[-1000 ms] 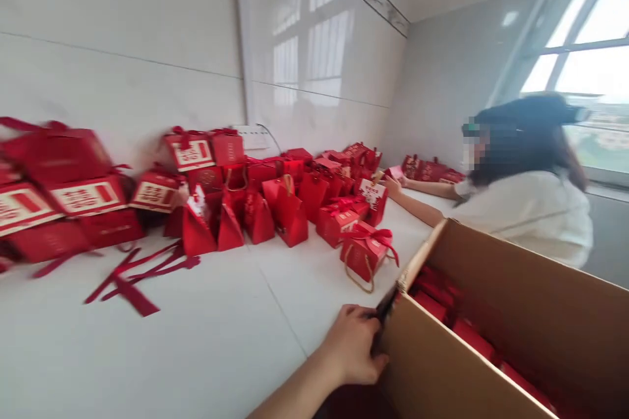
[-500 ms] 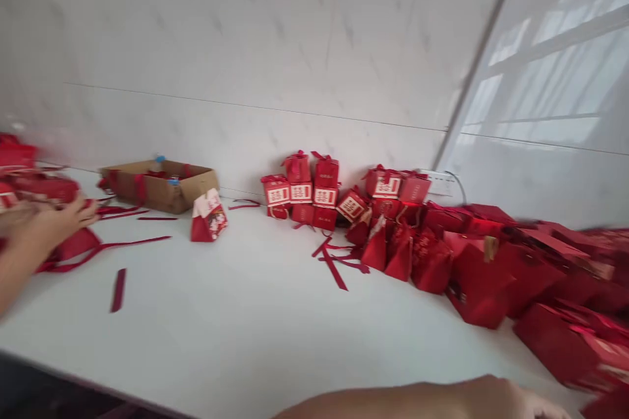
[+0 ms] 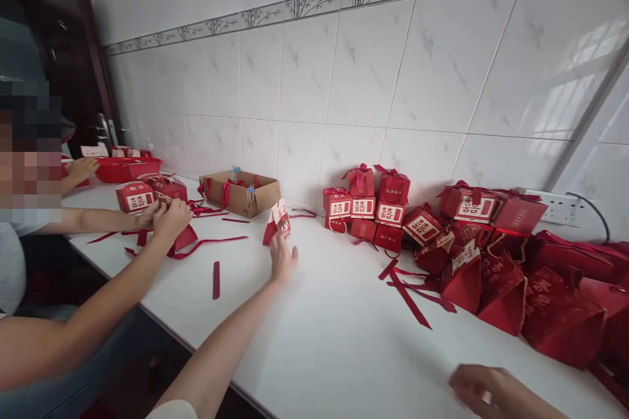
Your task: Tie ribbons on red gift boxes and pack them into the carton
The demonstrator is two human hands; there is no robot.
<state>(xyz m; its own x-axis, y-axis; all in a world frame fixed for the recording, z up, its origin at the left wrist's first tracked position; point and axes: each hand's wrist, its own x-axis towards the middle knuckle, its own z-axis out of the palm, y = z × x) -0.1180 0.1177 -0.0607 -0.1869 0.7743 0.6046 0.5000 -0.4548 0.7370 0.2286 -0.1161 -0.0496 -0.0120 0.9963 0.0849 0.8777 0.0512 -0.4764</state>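
My left hand [image 3: 284, 257] stretches forward over the white counter [image 3: 314, 327], fingers apart, its tips just short of a small red and white wedge-shaped gift box [image 3: 276, 221] that stands alone. It holds nothing. My right hand [image 3: 484, 389] lies low on the counter at the lower right, slightly blurred, fingers extended and empty, a little in front of the red wedge boxes [image 3: 506, 291]. A stack of small red cube boxes [image 3: 374, 209] with ribbon bows leans on the tiled wall.
A person at the left works on a red box with both hands [image 3: 167, 215] among loose red ribbons [image 3: 206, 243]. An open cardboard tray [image 3: 240, 191], a red tray [image 3: 125, 169], ribbon strips [image 3: 407, 294] and a wall socket [image 3: 565, 206] are in view.
The view has swung left from the big carton and the person by the window. My left hand has let go of the carton and reached toward the lone wedge box.
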